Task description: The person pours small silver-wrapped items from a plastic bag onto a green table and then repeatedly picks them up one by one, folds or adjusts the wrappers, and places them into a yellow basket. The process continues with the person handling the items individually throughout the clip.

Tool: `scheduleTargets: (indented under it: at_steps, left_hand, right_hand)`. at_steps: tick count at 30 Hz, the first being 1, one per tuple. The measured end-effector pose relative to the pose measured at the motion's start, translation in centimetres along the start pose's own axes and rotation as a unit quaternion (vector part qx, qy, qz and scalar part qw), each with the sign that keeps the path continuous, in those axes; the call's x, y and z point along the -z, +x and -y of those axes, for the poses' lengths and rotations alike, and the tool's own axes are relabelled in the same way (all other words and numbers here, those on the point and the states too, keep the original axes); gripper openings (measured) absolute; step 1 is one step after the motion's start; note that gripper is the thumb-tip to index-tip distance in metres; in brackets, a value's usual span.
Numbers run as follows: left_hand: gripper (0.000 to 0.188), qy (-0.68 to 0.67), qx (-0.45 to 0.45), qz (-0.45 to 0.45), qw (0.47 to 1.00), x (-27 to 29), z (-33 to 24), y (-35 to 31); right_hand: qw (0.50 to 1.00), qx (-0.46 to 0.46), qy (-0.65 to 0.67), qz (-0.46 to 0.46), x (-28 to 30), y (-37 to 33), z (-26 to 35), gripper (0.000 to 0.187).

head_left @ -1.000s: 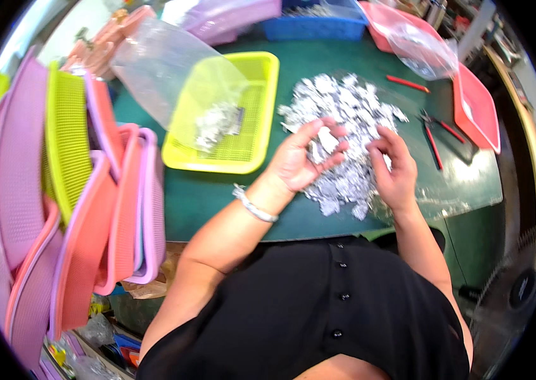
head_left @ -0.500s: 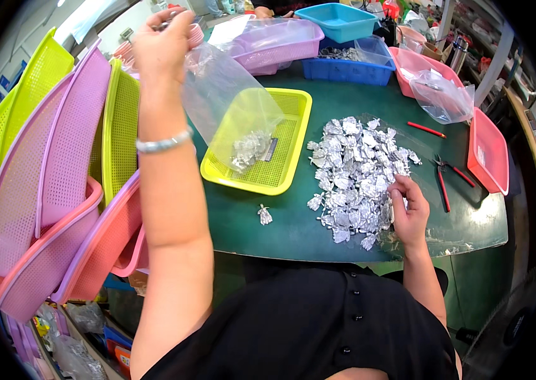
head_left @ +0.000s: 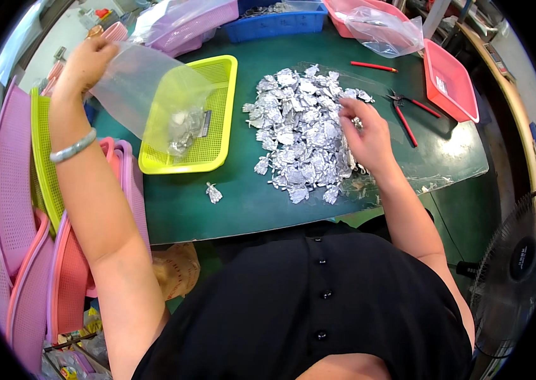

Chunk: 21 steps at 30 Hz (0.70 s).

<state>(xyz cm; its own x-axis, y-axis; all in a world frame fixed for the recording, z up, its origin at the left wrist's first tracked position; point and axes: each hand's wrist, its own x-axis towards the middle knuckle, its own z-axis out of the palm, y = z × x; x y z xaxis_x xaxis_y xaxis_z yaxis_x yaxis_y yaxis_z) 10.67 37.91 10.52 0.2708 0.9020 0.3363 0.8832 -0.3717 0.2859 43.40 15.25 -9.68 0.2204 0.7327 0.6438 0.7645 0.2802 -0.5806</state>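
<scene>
My left hand [head_left: 92,62], raised at the far left, is closed on the top edge of a clear plastic bag [head_left: 130,85]. The bag slants down into a yellow-green perforated basket [head_left: 220,136], and a clump of small silver metal pieces [head_left: 185,130] lies in its lower end. At the right side of a large heap of silver metal pieces [head_left: 303,139], my right hand [head_left: 367,134] reaches in with bent fingers, thumb and forefinger apart. One single silver piece [head_left: 213,192] lies on the green table [head_left: 249,218] in front of the basket.
Red-handled cutting pliers [head_left: 407,114], a red pencil-like stick [head_left: 374,66] and a pink tray [head_left: 448,82] lie to the right. Blue [head_left: 274,26] and purple baskets [head_left: 195,25] stand at the back. Stacked perforated baskets [head_left: 11,190] crowd the left; a fan [head_left: 518,259] stands lower right.
My left hand has come down and moved left, spreading the bag's upper part lower over the basket. My right hand has moved further over the heap. The whole view has shifted.
</scene>
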Motion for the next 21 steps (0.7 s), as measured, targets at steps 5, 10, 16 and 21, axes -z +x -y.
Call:
scheduleTargets:
  at_steps: [5,10,16,21]
  left_hand:
    - [0.025,-0.270,-0.146,-0.148,0.940,-2.5,-6.5,-3.2]
    - [0.017,-0.415,-0.174,0.004,0.893,-8.3,-10.3,-9.9]
    - [0.019,-0.363,-0.189,0.098,0.907,-17.9,-11.7,-13.3]
    - [0.028,-0.387,-0.183,0.008,0.904,-20.0,-13.2,-13.9]
  right_hand:
    - [0.991,-0.008,-0.118,0.071,-1.4,3.4,-2.9,0.035]
    - [0.970,-0.016,-0.179,0.164,-3.9,6.2,-2.7,0.040]
    - [0.984,0.019,-0.149,0.098,-4.2,6.4,-4.0,0.037]
    - [0.994,0.004,-0.002,0.109,-2.2,6.0,-0.6,0.037]
